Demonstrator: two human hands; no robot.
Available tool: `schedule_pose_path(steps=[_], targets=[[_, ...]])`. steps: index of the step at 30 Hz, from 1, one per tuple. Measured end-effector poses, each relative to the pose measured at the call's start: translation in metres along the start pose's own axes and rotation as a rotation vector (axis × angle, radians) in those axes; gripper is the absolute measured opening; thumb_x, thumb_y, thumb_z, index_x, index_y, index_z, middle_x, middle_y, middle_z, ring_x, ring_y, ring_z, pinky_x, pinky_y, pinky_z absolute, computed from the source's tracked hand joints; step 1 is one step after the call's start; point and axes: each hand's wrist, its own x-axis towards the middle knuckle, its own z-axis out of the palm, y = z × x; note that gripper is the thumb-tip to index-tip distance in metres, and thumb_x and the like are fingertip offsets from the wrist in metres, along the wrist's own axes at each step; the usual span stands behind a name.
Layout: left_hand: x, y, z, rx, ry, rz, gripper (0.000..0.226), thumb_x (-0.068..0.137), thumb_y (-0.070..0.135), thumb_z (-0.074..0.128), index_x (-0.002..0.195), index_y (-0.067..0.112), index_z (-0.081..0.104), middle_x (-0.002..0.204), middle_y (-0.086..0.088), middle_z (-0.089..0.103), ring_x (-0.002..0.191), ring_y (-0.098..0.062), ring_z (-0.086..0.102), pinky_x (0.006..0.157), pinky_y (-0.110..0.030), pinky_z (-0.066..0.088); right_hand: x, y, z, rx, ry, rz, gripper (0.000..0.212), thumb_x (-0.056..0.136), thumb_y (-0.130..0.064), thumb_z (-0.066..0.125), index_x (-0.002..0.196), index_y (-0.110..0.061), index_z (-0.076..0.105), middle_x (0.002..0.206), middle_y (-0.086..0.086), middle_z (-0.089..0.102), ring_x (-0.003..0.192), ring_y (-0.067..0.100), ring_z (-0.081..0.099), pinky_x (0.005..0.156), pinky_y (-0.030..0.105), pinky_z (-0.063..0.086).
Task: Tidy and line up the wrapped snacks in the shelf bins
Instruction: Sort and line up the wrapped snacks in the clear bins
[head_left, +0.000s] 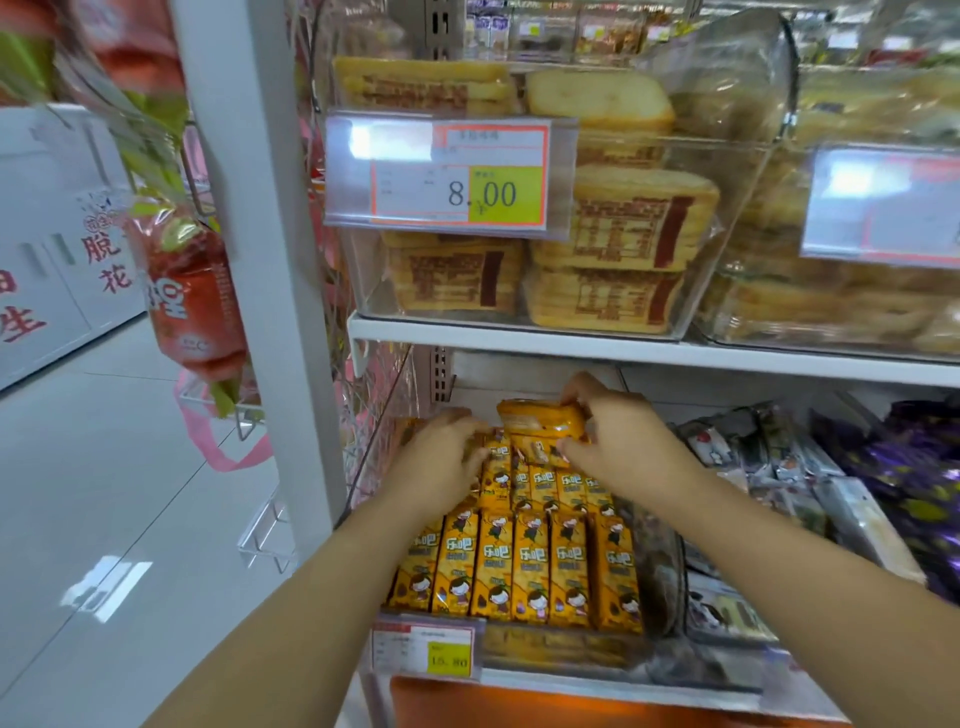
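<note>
Up on the shelf, a clear upper bin (374, 296) stacked with yellow cake packs (623, 234). Below, a lower bin (660, 571) with orange snack packs (530, 566) in rows. At its back, a loose pack (540, 418) pinched by the right hand (628, 436). Left hand (441, 457) fingers bent onto packs, grip unclear.

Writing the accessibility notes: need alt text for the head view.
A person's right hand pinches a yellow snack pack over the back of a lower-shelf bin, while the left hand touches the yellow packs lined in rows there. Above, wrapped cakes sit in a clear bin with an 8.00 price tag.
</note>
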Motion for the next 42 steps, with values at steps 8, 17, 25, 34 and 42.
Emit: schedule_pose_path(steps=[8, 17, 25, 34, 42], targets=[[-0.032, 0.007, -0.023, -0.405, 0.172, 0.023, 0.028, 0.097, 0.007, 0.046, 0.113, 0.024, 0.062, 0.098, 0.019, 0.059, 0.086, -0.005, 0.059, 0.069, -0.012, 0.044, -0.052, -0.005, -0.008, 0.461, -0.231, -0.023, 0.032, 0.084, -0.023, 0.069, 0.096, -0.039, 0.044, 0.112, -0.009, 0.053, 0.065, 0.005, 0.058, 0.06, 0.025, 0.047], [-0.041, 0.004, -0.024, -0.278, 0.035, 0.044, 0.025, 0.095, 0.015, 0.053, 0.102, 0.038, 0.058, 0.101, 0.007, 0.066, 0.067, 0.005, 0.053, 0.056, -0.012, 0.038, -0.053, -0.012, 0.003, 0.157, -0.167, -0.158, 0.042, 0.087, -0.035, 0.063, 0.128, -0.031, 0.052, 0.124, -0.014, 0.052, 0.108, 0.002, 0.049, 0.09, 0.022, 0.041], [0.042, 0.042, -0.009, -0.116, -0.101, 0.065, 0.023, 0.096, 0.018, 0.051, 0.115, 0.022, 0.063, 0.115, 0.005, 0.061, 0.099, -0.013, 0.06, 0.077, -0.015, 0.046, -0.025, 0.058, -0.02, 0.298, 0.116, 0.084, 0.025, 0.09, -0.018, 0.06, 0.115, -0.02, 0.063, 0.109, -0.005, 0.065, 0.102, 0.009, 0.059, 0.087, 0.017, 0.045], [0.125, 0.056, 0.049, 0.172, -0.51, 0.143, 0.033, 0.093, 0.007, 0.055, 0.124, 0.016, 0.061, 0.126, 0.001, 0.056, 0.089, 0.001, 0.051, 0.06, 0.003, 0.037, -0.009, 0.093, -0.008, 0.458, 0.085, 0.084, 0.022, 0.089, -0.015, 0.062, 0.106, -0.028, 0.064, 0.1, -0.013, 0.064, 0.081, -0.021, 0.052, 0.071, -0.005, 0.036], [0.135, 0.067, 0.066, 0.369, -0.647, 0.201, 0.047, 0.095, -0.005, 0.038, 0.133, 0.017, 0.056, 0.134, -0.01, 0.054, 0.114, -0.031, 0.053, 0.064, -0.021, 0.042, -0.008, 0.095, -0.003, 0.456, 0.097, 0.072, 0.022, 0.091, -0.012, 0.058, 0.11, -0.021, 0.065, 0.091, -0.022, 0.056, 0.079, -0.026, 0.048, 0.07, -0.007, 0.032]])
